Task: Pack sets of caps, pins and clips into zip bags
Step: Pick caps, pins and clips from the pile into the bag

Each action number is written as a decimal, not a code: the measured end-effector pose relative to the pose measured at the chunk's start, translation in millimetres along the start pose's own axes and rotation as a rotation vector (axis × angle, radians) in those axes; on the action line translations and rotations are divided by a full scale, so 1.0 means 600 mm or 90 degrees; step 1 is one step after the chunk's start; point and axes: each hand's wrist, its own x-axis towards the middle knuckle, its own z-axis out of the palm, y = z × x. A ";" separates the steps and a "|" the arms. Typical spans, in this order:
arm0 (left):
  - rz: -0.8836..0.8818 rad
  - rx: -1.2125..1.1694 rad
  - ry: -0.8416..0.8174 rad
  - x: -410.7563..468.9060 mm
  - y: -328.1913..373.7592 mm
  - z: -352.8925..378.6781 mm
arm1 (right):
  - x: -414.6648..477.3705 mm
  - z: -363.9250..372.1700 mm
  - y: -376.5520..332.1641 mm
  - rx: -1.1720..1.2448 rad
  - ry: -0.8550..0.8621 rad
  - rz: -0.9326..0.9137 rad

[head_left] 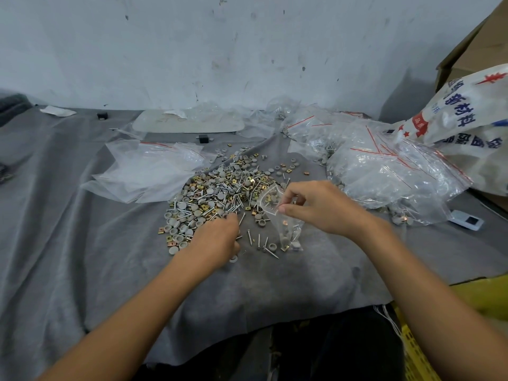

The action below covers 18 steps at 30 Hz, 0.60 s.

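A heap of grey caps, steel pins and brass clips (220,188) lies on the grey cloth (82,243). My right hand (316,204) pinches the open mouth of a small clear zip bag (286,226), which hangs down to the cloth with a few caps and clips in its bottom. My left hand (217,237) is palm down at the heap's near edge, fingers curled over some loose parts; what it holds is hidden. A few loose pins (261,243) and a cap lie between the two hands.
A stack of empty zip bags (145,169) lies left of the heap. Filled zip bags (384,166) pile up at the right, beside a printed white sack (467,119) and a cardboard box (472,50). A yellow crate (417,353) stands near right. A wall closes the back.
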 end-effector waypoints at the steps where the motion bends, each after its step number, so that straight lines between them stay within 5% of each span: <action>1: 0.002 0.006 -0.008 -0.001 0.001 -0.002 | 0.000 0.000 -0.001 0.002 0.000 0.000; 5: 0.015 -0.101 -0.004 -0.005 -0.009 -0.006 | -0.001 0.002 -0.003 0.001 -0.006 -0.002; 11: -0.083 -0.583 0.135 0.009 -0.014 -0.052 | 0.001 0.004 -0.004 0.007 -0.013 -0.009; 18: -0.037 -0.808 0.176 0.039 0.036 -0.086 | 0.005 0.011 -0.005 -0.018 -0.002 -0.012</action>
